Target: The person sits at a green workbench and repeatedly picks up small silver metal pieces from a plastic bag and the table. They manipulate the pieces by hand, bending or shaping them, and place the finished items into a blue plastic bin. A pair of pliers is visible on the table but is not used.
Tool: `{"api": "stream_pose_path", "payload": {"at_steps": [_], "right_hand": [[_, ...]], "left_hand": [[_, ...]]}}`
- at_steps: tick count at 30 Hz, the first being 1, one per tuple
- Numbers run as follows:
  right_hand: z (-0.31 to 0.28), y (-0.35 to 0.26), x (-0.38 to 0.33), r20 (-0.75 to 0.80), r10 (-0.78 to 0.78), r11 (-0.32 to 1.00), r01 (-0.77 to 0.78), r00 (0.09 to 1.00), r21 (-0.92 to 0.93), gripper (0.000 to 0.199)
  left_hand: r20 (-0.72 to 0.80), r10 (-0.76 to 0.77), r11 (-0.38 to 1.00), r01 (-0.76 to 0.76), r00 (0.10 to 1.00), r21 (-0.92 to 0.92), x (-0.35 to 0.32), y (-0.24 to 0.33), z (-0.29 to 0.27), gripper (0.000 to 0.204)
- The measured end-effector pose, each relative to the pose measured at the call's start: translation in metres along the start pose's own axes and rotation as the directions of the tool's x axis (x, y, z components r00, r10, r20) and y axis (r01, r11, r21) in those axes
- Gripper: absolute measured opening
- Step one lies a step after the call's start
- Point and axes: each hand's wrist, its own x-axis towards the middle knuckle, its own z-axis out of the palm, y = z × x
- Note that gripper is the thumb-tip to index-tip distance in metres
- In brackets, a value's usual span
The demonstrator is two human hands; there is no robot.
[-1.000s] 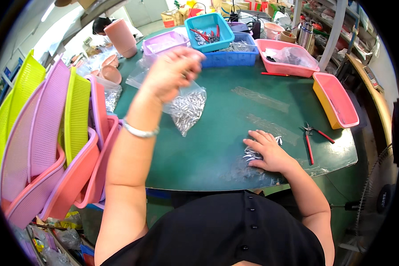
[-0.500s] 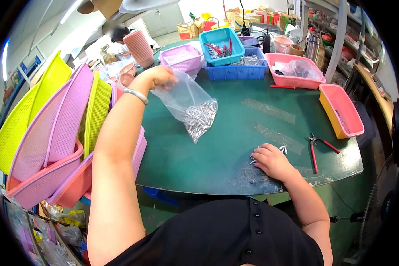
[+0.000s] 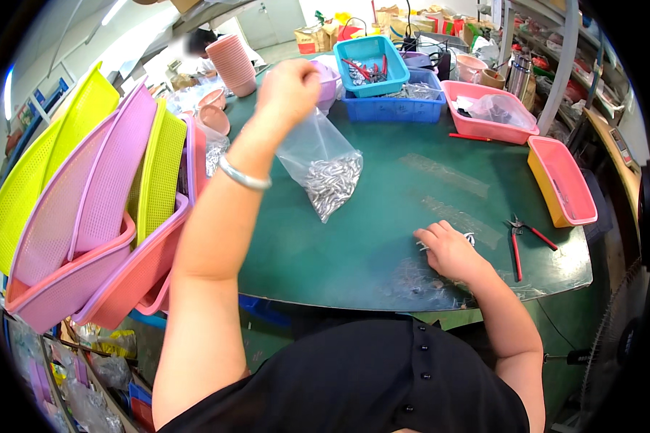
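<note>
A clear plastic bag [image 3: 332,180] of small silvery metal parts lies on the green table, its lower corner bulging. My left hand [image 3: 289,90], with a bangle on its wrist, is raised over the bag's upper end and hides it. Its fingers are curled closed, and whatever they hold is out of sight. To the right, my right hand [image 3: 448,249] rests low on the table with bent fingers over a few small metal pieces [image 3: 471,238] that peek out beside it. Red-handled pliers [image 3: 516,229] lie spread to the right of that hand.
Stacked plastic baskets [image 3: 87,187] crowd the left side. At the back stand a teal basket [image 3: 372,88] holding red-handled tools, a blue bin [image 3: 397,110], a pink tray [image 3: 487,128] and piled pink pots [image 3: 231,65]. A pink-and-yellow box [image 3: 545,180] sits at the right edge.
My left hand has risen from the bag's upper end and looks larger. The bag stays about where it was. My right hand's fingers have drawn closer together over the metal pieces.
</note>
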Motion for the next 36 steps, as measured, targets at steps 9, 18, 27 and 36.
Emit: {"api": "stream_pose_path", "payload": {"at_steps": [9, 18, 27, 36], "right_hand": [[0.004, 0.010, 0.013, 0.076, 0.089, 0.996, -0.090, 0.993, 0.018, 0.028], [0.013, 0.034, 0.023, 0.020, 0.148, 0.952, -0.148, 0.989, 0.268, 0.021], [0.004, 0.052, 0.043, 0.279, 0.399, 0.488, -0.460, 0.873, 0.741, 0.019], [0.008, 0.050, 0.040, 0.248, 0.385, 0.251, -0.360, 0.889, 0.899, 0.020]], "left_hand": [[0.534, 0.088, 0.914, 0.145, 0.841, -0.379, -0.128, 0.061, 0.093, 0.016], [0.572, 0.005, 0.818, 0.326, 0.820, -0.475, -0.153, 0.069, 0.146, 0.016], [0.736, -0.076, 0.520, 0.656, 0.673, -0.547, -0.178, 0.057, 0.164, 0.014], [0.661, 0.002, 0.496, 0.574, 0.750, -0.652, -0.182, 0.059, 0.164, 0.009]]}}
